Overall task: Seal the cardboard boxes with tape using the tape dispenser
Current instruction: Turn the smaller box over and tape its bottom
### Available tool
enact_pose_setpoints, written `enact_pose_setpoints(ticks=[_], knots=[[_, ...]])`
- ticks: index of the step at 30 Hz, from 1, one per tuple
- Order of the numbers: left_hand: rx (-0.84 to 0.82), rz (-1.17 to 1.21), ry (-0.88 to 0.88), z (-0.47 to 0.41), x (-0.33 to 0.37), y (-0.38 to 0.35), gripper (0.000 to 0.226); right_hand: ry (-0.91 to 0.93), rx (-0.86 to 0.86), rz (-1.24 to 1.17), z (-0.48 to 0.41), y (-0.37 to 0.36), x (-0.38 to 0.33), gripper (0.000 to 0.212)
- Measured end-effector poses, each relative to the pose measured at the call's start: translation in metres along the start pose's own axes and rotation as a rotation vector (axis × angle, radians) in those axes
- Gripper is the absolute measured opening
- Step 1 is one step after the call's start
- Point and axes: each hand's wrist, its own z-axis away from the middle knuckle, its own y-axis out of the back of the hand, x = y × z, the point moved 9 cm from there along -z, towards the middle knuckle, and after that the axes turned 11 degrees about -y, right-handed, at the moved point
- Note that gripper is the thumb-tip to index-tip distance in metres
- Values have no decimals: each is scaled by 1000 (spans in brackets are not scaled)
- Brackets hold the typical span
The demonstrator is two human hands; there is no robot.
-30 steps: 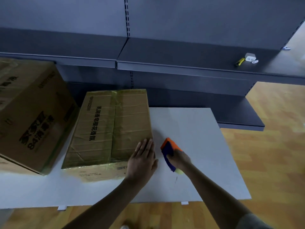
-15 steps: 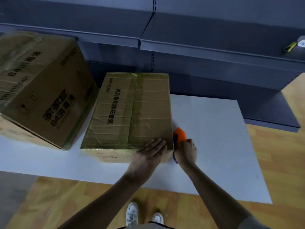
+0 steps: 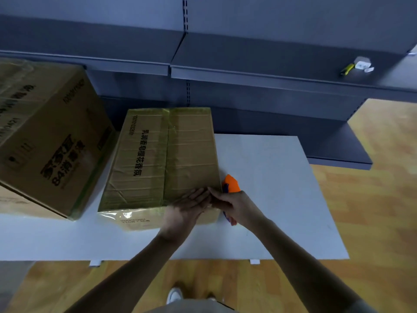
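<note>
Two tiers of dark shelving (image 3: 270, 91) are seen behind the white table (image 3: 270, 177), and nothing on them has been disturbed. At the table's left the large box (image 3: 45, 141) is left untouched. Just beside it the flat box (image 3: 167, 159) lies where it lay a second ago, its centre seam covered by a yellowish strip, with glossy tape also wrapped over its near edge.

What has changed is found at that box's near right corner. The left hand (image 3: 185, 211) has been kept there, fingers straight and pressed together, flat on the top panel. The right hand (image 3: 237, 206), which a second ago was out on the bare table and apart from the box, has been brought in against the box's right side. One finger is stretched over the top edge until the left fingertips are met, while the others are curled round the tape dispenser (image 3: 231, 184). The orange-and-blue dispenser is thus held touching the right wall at the corner, and its roll is hidden.

It is judged that a strip is being started on the side wall, to be drawn across the top. No fresh tape can be made out yet. The small items (image 3: 361, 65) on the shelf are left as they were.
</note>
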Motion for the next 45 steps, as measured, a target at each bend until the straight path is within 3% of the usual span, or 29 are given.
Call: enact_pose_setpoints(ticks=[2, 5, 7, 8, 9, 14, 17, 21, 27, 32, 35, 39, 42, 45], knots=[[-7, -30, -11, 1, 4, -1, 45, 135, 27, 202, 10, -13, -6, 44], [-2, -17, -25, -1, 5, 3, 49, 111, 131, 426, 12, -8, -11, 55], [-20, -18, -38, 1, 2, 10, 50, 311, 316, 876, 16, -6, -35, 56], [-27, -31, -31, 4, -3, 17, 49, 409, 385, 961, 22, -5, -54, 53], [-31, -46, -15, 10, -9, 24, 47, 480, 433, 959, 28, -6, -69, 51], [-56, -122, 42, 42, -33, 54, 42, 572, 218, 703, 21, -45, -92, 41], [-26, -132, 78, 51, -36, 57, 44, 611, 276, 718, 21, -48, -95, 43], [-70, -147, 86, 55, -38, 56, 46, 568, 187, 726, 10, -52, -94, 39], [-56, -197, 349, 97, -82, 92, 34, 626, 179, 718, 13, -100, -142, 46], [-62, -218, 330, 109, -87, 99, 34, 734, 325, 682, 27, -116, -167, 42], [-38, -142, 383, 114, -95, 100, 29, 696, 292, 570, 27, -111, -166, 33], [-21, -221, 548, 141, -118, 113, 35, 446, 178, 611, 9, -105, -140, 36], [-248, -279, 735, 169, -146, 108, 58, 336, 289, 788, 8, -75, -117, 45], [-370, -179, 665, 169, -152, 95, 63, 77, 393, 980, 9, -36, -83, 65]])
